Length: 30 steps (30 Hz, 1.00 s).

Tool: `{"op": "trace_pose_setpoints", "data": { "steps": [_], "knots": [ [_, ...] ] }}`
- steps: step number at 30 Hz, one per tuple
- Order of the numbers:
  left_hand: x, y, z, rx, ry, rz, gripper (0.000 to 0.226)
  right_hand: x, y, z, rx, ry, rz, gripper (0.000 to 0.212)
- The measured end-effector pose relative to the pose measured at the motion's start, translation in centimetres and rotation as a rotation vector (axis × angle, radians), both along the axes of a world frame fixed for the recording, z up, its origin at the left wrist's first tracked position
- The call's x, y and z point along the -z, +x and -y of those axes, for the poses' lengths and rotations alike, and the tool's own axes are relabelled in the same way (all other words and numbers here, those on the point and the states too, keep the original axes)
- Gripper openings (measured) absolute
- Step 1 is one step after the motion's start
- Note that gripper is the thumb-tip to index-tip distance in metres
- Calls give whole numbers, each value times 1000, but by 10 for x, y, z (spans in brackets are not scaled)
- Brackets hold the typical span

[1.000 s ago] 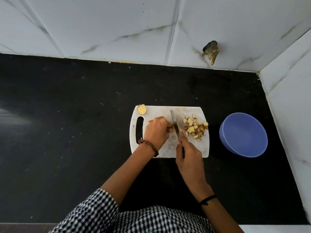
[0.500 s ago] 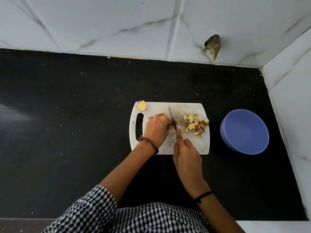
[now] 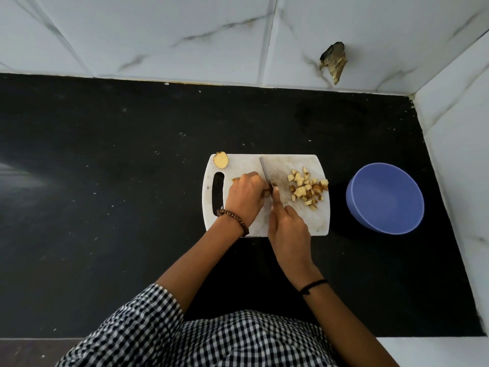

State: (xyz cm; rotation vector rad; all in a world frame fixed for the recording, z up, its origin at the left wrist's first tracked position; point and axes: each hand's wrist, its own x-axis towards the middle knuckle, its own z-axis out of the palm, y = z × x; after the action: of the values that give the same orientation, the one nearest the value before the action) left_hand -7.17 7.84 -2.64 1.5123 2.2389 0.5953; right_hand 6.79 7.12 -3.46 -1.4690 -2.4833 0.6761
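A white cutting board (image 3: 288, 162) lies on the black counter. My left hand (image 3: 244, 197) curls over a brown-skinned piece of potato (image 3: 236, 179), mostly hidden under the fingers. My right hand (image 3: 288, 229) grips a knife (image 3: 265, 170), forefinger stretched along the spine, with the blade down on the board right beside my left fingertips. A heap of small diced pieces (image 3: 307, 188) sits on the right part of the board. One round cut end (image 3: 221, 160) rests at the board's far left corner.
An empty blue bowl (image 3: 385, 198) stands right of the board. White marble-tiled walls (image 3: 264, 35) close the counter at the back and right, and a dry brownish scrap (image 3: 334, 60) sticks to the back wall. Bare black counter (image 3: 105, 181) stretches to the left.
The knife blade has slid left, away from the diced heap, and now sits against my left fingertips. My left hand stays put on the piece.
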Motion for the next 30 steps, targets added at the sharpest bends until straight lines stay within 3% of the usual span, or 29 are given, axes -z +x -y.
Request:
{"op": "trace_pose_setpoints", "data": {
  "steps": [11, 30],
  "knots": [
    [0, -3, -6, -48, 8, 17, 15, -5, -3, -9, -34, -17, 10, 59],
    [5, 1, 4, -92, 80, 132, 14, -72, 45, 20, -82, -140, 302, 53]
  ]
}}
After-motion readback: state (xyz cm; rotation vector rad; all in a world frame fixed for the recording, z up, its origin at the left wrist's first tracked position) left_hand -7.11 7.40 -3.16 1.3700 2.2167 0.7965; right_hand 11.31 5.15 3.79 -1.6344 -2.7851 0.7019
